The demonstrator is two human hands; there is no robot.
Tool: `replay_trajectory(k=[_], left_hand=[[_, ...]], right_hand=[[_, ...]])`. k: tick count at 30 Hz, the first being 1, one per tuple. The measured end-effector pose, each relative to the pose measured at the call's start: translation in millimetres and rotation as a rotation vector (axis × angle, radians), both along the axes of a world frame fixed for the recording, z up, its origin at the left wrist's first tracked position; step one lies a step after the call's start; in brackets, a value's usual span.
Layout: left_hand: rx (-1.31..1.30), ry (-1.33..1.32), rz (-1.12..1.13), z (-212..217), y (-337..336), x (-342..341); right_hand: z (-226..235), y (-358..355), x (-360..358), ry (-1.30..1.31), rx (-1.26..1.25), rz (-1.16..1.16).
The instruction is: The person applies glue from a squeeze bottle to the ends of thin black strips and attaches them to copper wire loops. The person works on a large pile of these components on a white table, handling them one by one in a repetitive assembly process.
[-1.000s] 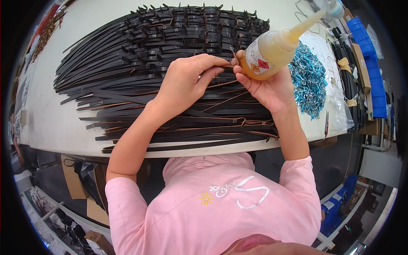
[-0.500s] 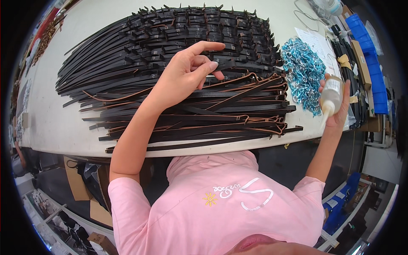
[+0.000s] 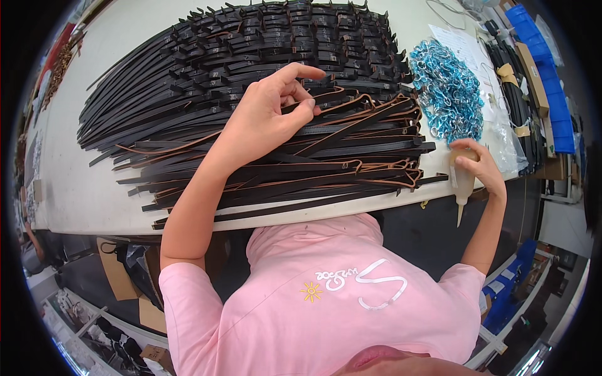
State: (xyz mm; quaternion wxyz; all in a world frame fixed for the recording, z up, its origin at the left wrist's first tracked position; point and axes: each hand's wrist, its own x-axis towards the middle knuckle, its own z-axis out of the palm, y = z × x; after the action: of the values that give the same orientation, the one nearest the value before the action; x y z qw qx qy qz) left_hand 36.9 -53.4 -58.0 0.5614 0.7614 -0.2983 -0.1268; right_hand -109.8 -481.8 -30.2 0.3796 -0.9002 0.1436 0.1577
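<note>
Above the pile of black leather straps (image 3: 351, 153), my left hand (image 3: 279, 103) is curled with its index finger extended. Its thumb and lower fingers pinch a black strap (image 3: 330, 99) with a brown edge; the gripped part is mostly hidden behind the fingers. At the table's front right edge, my right hand (image 3: 486, 166) wraps round a translucent squeeze bottle (image 3: 463, 182) holding a yellowish liquid. Its long nozzle points down, past the edge. Just beyond that hand lies a heap of blue and silver metal clasps (image 3: 448, 88).
Rows of black straps with upright loops (image 3: 295, 44) cover the far middle of the white table (image 3: 56, 188). Paper sheets (image 3: 451, 41) lie behind the clasps. Blue bins (image 3: 545, 69) line the far right, beside more black straps (image 3: 517, 94). A cardboard box (image 3: 119, 266) stands below the table.
My right hand has moved left and toward me, turning the bottle so its nozzle points straight down. My left hand has shifted slightly; its curled pose is much the same.
</note>
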Motion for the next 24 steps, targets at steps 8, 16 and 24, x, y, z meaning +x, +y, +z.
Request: replay_trajectory(k=[8, 16, 24], left_hand=[[0.002, 0.15, -0.052, 3, 1, 2], [-0.05, 0.247, -0.123, 15, 1, -13], [0.06, 0.1, -0.098, 13, -1, -18]], right_hand=[[9, 39, 5, -0.489, -0.437, -0.078], [30, 192, 68, -0.431, 0.089, 0.375], [16, 208, 105, -0.078, 0.313, 0.392]])
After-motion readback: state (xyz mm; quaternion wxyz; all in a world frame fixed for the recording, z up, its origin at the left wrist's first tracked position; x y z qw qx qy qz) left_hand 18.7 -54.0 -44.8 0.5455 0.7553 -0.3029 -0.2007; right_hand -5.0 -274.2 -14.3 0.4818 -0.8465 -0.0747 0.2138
